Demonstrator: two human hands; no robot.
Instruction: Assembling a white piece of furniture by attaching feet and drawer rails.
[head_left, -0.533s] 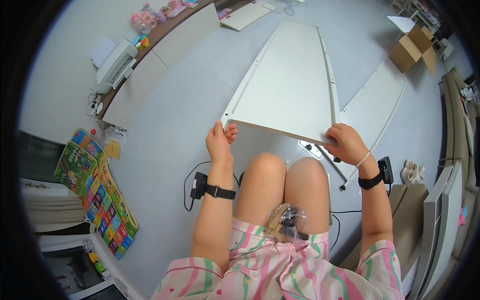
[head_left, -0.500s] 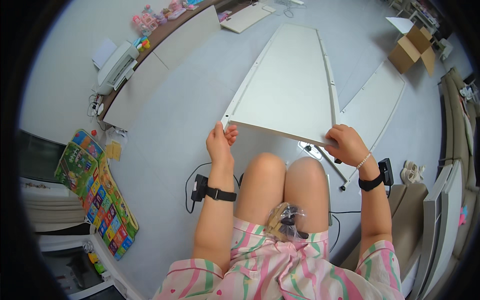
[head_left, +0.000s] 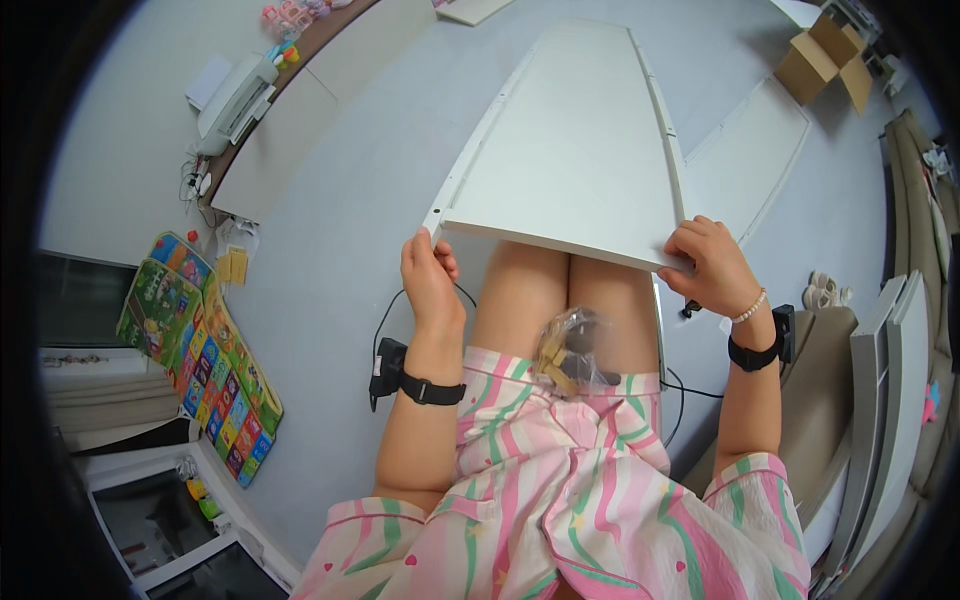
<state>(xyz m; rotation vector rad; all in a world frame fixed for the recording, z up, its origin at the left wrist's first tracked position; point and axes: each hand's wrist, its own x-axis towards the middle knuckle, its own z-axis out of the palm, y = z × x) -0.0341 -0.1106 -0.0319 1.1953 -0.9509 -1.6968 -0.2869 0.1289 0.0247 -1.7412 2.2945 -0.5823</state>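
A long white panel with raised rails along its two sides stretches away from me. Its near edge lies over my knees. At the near left corner my left hand grips the rail end, fingers curled. My right hand is closed around the near right corner, with the thumb under the edge and fingers on top; the fingertips are partly hidden. In my lap rests a clear plastic bag holding tan and dark small parts.
Another white panel lies on the floor to the right, below an open cardboard box. More white boards lean by a brown sofa. A printer stands on the left cabinet; a colourful mat lies below. A black cable trails near my right leg.
The white panel has come nearer and now covers my knees, which were in front of its edge before. Both hands keep their hold on its corners. My view has tilted downward.
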